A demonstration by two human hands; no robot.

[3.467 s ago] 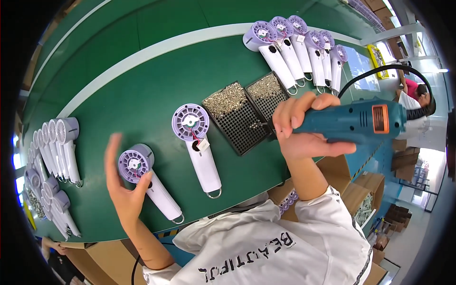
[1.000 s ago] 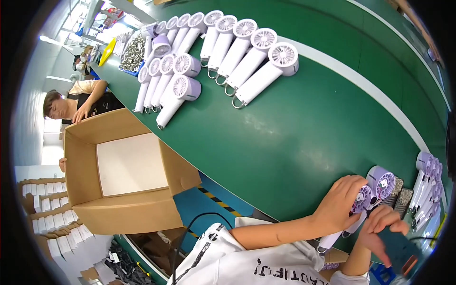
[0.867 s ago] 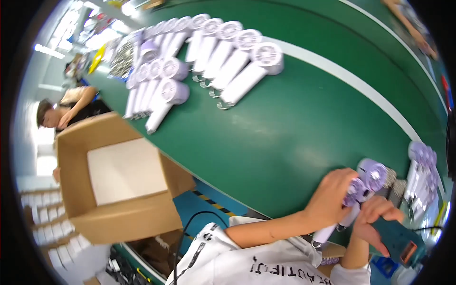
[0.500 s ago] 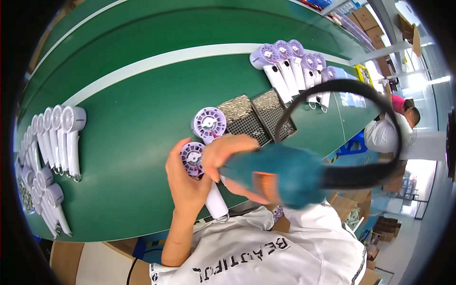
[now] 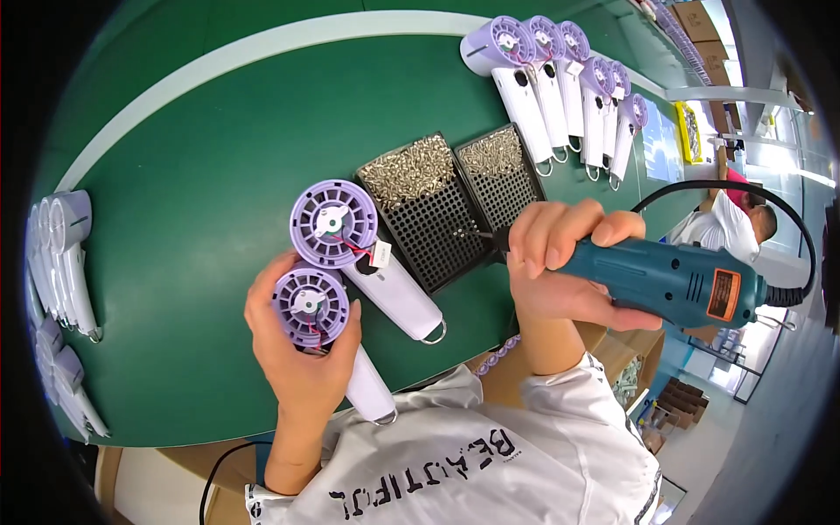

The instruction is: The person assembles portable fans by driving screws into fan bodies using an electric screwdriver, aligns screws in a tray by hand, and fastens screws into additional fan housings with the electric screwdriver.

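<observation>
My left hand (image 5: 302, 367) is wrapped round the purple head of a small handheld fan (image 5: 372, 389), whose white handle points toward me. A second handheld fan (image 5: 398, 293) lies against it on the far side, with a red wire and white connector showing at its neck. My right hand (image 5: 569, 262) grips a teal electric screwdriver (image 5: 669, 278). Its bit reaches over the nearer black screw tray (image 5: 420, 232), at the holes in its perforated part. Small screws lie heaped at that tray's far end. Whether a screw sits on the bit I cannot make out.
Another screw tray (image 5: 507, 179) stands beside the first. Several fans (image 5: 534, 105) lie in a row at the far right, more fans (image 5: 66, 262) at the left edge. The screwdriver's black cord (image 5: 801, 227) loops at the right. A co-worker in white (image 5: 726, 219) sits beyond.
My right hand has moved the screwdriver away from the fan in my left hand, rightward to the screw tray. My left hand still holds that fan. The whole view has shifted.
</observation>
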